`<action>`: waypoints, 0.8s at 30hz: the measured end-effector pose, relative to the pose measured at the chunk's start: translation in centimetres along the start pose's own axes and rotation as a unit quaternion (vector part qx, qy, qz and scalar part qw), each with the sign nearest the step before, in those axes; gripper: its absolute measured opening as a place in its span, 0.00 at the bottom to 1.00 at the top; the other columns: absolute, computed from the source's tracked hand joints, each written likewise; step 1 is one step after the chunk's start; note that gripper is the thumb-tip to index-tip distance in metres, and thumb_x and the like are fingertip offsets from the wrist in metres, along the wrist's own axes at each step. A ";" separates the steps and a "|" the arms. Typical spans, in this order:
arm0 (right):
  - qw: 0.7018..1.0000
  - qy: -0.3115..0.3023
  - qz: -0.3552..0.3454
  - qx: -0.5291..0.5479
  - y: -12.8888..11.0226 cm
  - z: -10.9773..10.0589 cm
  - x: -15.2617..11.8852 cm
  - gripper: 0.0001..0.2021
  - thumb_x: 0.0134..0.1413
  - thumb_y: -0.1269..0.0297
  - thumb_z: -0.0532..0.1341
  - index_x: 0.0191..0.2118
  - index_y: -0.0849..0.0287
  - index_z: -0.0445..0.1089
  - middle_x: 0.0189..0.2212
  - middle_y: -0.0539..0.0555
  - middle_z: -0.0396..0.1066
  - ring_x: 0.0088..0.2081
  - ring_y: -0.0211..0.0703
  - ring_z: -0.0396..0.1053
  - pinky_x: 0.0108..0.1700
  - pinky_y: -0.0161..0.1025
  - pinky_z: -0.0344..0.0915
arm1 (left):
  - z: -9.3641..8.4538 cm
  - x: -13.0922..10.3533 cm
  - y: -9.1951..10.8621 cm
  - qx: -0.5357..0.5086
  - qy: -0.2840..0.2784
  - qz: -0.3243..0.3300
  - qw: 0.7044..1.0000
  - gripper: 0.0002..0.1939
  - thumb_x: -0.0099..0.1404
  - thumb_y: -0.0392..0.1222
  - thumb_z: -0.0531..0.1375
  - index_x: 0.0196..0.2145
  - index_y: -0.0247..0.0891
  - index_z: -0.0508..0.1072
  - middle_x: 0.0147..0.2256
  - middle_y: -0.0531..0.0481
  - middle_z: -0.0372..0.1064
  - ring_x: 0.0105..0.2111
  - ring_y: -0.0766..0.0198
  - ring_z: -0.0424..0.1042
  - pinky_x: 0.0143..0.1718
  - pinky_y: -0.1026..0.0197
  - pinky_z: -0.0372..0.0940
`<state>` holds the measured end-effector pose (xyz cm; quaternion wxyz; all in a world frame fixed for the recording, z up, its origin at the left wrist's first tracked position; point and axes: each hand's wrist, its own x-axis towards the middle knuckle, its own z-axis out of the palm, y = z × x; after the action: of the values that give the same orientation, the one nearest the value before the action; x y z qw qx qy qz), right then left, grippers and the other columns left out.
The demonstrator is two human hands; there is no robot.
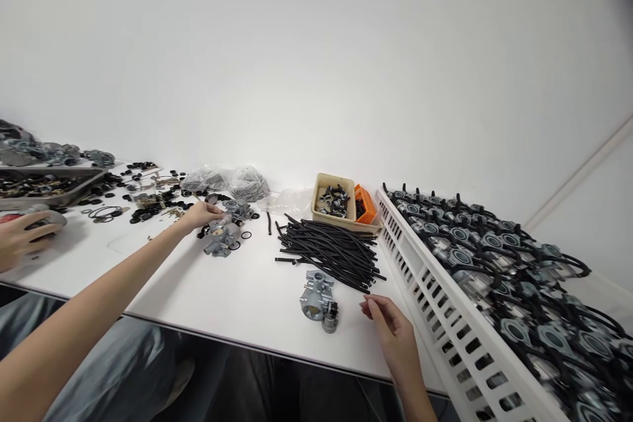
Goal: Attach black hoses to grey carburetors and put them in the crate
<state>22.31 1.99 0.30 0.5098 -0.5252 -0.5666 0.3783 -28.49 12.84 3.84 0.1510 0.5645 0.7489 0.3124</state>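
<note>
My left hand (200, 215) reaches to a grey metal carburetor (219, 240), fingers closed on its upper side. Right behind it stands a second carburetor (238, 209), close to the fingertips. My right hand (393, 330) is just above the table with fingers loosely curled and apart, and I see nothing in them. Its fingertips are by the near end of a pile of black rubber hoses (331, 250). To the left of that hand a third carburetor (316, 297) sits alone on the white table (267, 316).
A white slatted crate (425, 290) full of carburetors with hoses runs along the right. Behind the hoses are a cream tray (321, 214) of small parts and an orange basket (364, 204). Black rings, bags and a metal tray (89, 184) lie left. A co-worker's hand (24, 237) is far left.
</note>
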 end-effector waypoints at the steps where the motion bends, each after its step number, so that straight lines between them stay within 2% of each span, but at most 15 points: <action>1: 1.000 0.000 0.001 0.002 0.0 0.0 0.0 0.22 0.48 0.45 0.62 0.37 0.62 0.74 0.33 0.60 0.75 0.38 0.51 0.74 0.46 0.43 0.70 | -0.1 0.0 0.1 0.023 0.006 0.011 1.000 0.22 0.46 0.62 0.62 0.25 0.38 0.77 0.29 0.44 0.76 0.30 0.54 0.72 0.27 0.61 0.61; 6: 1.000 0.006 0.002 0.004 -0.2 0.1 0.0 0.23 0.46 0.44 0.63 0.36 0.62 0.74 0.32 0.60 0.75 0.38 0.51 0.74 0.45 0.43 0.71 | -0.7 0.9 1.4 0.141 0.056 0.068 0.986 0.24 0.61 0.58 0.51 0.34 0.36 0.76 0.34 0.39 0.75 0.36 0.49 0.73 0.34 0.57 0.62; 10: 1.000 0.005 -0.006 0.004 -0.3 0.1 0.0 0.23 0.46 0.44 0.63 0.35 0.62 0.74 0.31 0.60 0.75 0.37 0.51 0.74 0.44 0.43 0.71 | -1.6 2.4 2.5 0.221 0.072 0.119 0.965 0.22 0.65 0.50 0.47 0.37 0.33 0.75 0.38 0.33 0.73 0.41 0.45 0.72 0.39 0.53 0.63; 14: 1.000 0.003 -0.008 0.006 -0.5 0.1 0.0 0.23 0.46 0.44 0.63 0.35 0.62 0.74 0.31 0.60 0.75 0.36 0.51 0.74 0.44 0.44 0.71 | -2.6 3.0 3.0 0.267 0.016 0.220 0.938 0.17 0.63 0.38 0.49 0.40 0.34 0.75 0.42 0.36 0.73 0.44 0.49 0.71 0.45 0.54 0.63; 18: 1.000 0.009 -0.010 0.009 -0.4 0.1 0.0 0.22 0.46 0.44 0.63 0.35 0.62 0.74 0.31 0.60 0.75 0.36 0.50 0.74 0.44 0.43 0.71 | -3.0 2.3 3.2 0.285 -0.033 0.289 0.913 0.23 0.59 0.27 0.47 0.45 0.37 0.75 0.47 0.42 0.72 0.47 0.56 0.70 0.49 0.57 0.62; 24: 1.000 0.005 -0.007 0.003 -0.3 0.1 -0.1 0.22 0.47 0.44 0.62 0.36 0.62 0.74 0.32 0.60 0.75 0.38 0.51 0.74 0.45 0.44 0.71 | -2.7 0.6 4.2 0.306 -0.068 0.397 0.862 0.22 0.59 0.27 0.48 0.46 0.38 0.74 0.48 0.43 0.72 0.48 0.57 0.70 0.50 0.57 0.62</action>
<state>22.17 1.87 0.52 0.5166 -0.5215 -0.5670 0.3739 -27.08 13.34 8.62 -0.1159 0.8520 0.5068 0.0616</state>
